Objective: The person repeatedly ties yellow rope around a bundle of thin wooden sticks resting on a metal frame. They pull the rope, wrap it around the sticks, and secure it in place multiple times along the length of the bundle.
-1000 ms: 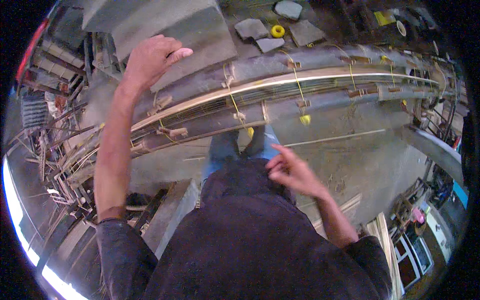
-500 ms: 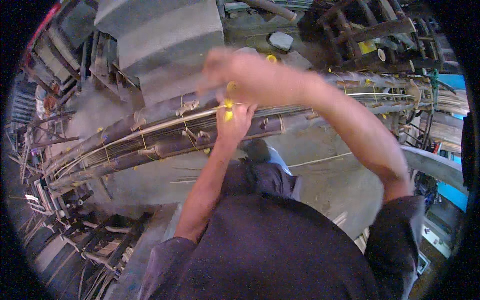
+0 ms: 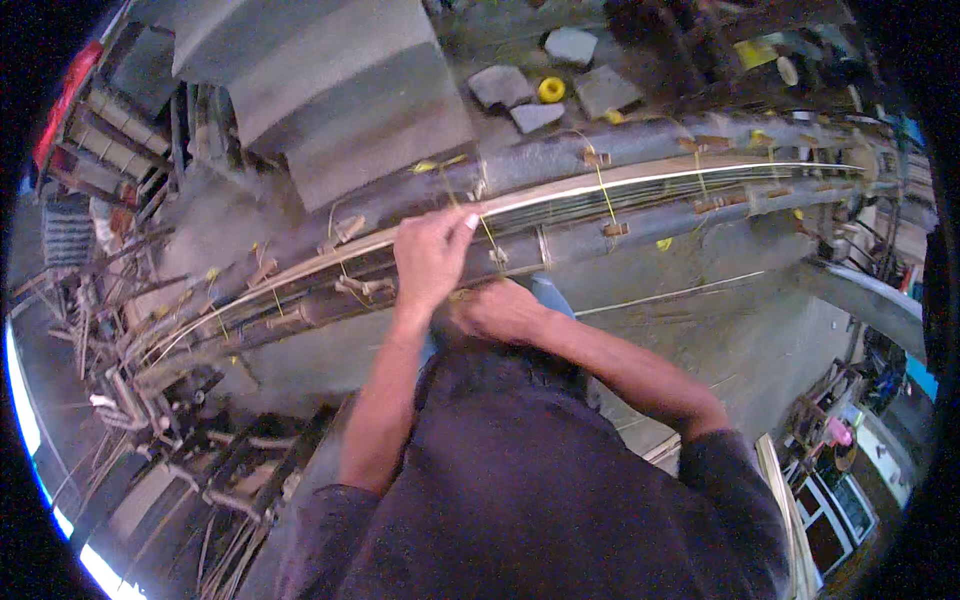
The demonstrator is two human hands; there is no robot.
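Left hand is raised against the long frame of dark poles and pale curved slats that runs across the view. Its fingers are curled together and pinch a thin yellow string at the slats' upper edge; the string leads down across the frame just right of the hand. Right hand sits just below and right of the left, against the frame's lower pole. Its fingers are turned away and blurred; whether it is closed on anything cannot be told.

Further yellow ties wrap the frame at intervals to the right of the hands, and small wooden blocks sit under them on the poles. More ties and blocks show along the frame's left stretch.

Beyond the frame, flat grey stones lie on the ground with a yellow spool between them. A large grey slab stands beyond the frame's left half. Below the frame's left end lies a heap of loose canes.
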